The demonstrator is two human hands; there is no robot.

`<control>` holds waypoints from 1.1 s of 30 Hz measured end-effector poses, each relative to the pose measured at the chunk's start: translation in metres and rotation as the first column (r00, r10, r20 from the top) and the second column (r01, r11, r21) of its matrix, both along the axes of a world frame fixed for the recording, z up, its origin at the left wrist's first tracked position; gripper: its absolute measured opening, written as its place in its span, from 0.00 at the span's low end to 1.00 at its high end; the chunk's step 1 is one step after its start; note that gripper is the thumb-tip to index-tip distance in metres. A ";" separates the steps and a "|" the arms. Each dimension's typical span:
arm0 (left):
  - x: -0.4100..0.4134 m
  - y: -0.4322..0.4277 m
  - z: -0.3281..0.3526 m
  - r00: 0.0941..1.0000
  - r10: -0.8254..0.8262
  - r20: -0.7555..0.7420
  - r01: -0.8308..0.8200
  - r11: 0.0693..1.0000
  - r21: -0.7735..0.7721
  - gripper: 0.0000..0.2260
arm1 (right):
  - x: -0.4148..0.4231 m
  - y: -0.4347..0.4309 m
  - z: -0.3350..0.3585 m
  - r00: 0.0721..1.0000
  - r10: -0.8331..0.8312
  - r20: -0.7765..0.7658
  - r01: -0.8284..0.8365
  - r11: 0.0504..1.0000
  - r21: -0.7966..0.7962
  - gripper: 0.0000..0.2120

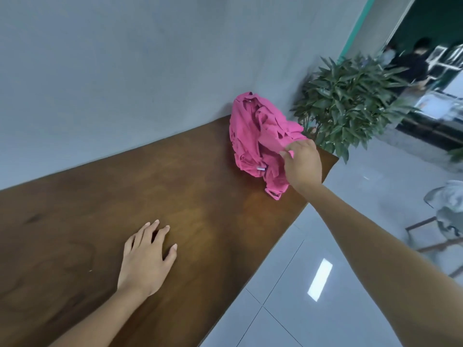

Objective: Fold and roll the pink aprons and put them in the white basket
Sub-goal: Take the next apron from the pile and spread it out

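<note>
Pink aprons (253, 136) lie in one crumpled heap at the far right corner of a brown wooden worktop (100, 209), pushed up against a grey wall (125, 71). How many aprons are in the heap cannot be told. A strap loop trails from its near side toward the worktop's right edge.

The right hand (303, 164) reaches across and pinches a fold of fabric on the near right side of the heap, fingers curled around the cloth. The left hand (145, 256) rests flat on bare wood toward the near edge, fingers spread, holding nothing and well apart from the heap. A leafy potted plant (350, 96) stands just beyond the far right corner. No white basket is in view.

The step appears to be pulling one apron free. Doing it well likely means lifting slowly so tangled straps release, keeping the rest from sliding off the right edge, then spreading the apron on the open wood by the left hand.
</note>
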State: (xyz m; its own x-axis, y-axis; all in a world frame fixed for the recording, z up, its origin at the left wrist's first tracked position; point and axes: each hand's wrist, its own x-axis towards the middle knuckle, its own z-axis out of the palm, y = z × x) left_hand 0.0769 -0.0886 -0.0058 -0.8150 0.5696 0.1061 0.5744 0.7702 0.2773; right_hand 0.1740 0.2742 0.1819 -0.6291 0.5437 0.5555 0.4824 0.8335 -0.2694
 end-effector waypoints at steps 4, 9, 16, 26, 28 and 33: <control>-0.001 -0.001 0.001 1.000 -0.012 -0.015 0.013 1.000 0.008 0.24 | 0.021 -0.034 0.029 0.999 -0.013 -0.041 0.010 0.996 -0.086 0.13; -0.004 -0.003 -0.002 0.999 -0.032 -0.028 0.032 0.999 0.014 0.24 | 0.050 -0.084 0.044 0.994 -0.046 -0.104 0.021 0.973 -0.232 0.09; -0.008 -0.008 -0.005 0.994 -0.105 0.022 0.104 0.993 0.062 0.24 | 0.068 -0.126 0.046 0.989 -0.054 -0.140 0.002 0.936 -0.352 0.09; 0.033 0.039 0.044 0.911 -0.289 0.296 0.122 0.871 0.476 0.11 | 0.060 -0.120 0.012 0.970 0.211 0.124 -0.142 0.898 -0.417 0.12; 0.037 0.055 0.056 0.854 -0.283 0.436 0.003 0.841 0.541 0.10 | 0.059 -0.110 -0.013 0.926 0.302 0.225 -0.172 0.871 -0.461 0.14; 0.026 0.096 0.061 0.827 -0.191 0.530 -0.069 0.899 0.432 0.15 | 0.069 -0.075 -0.068 0.875 0.371 0.311 -0.193 0.856 -0.479 0.07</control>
State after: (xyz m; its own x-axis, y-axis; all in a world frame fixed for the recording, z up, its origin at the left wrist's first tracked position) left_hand 0.1032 0.0077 0.0556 -0.7724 0.6258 -0.1082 0.2664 0.4739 0.8393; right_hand 0.2432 0.1997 0.1139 -0.9020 0.4316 -0.0008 0.3812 0.7958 -0.4705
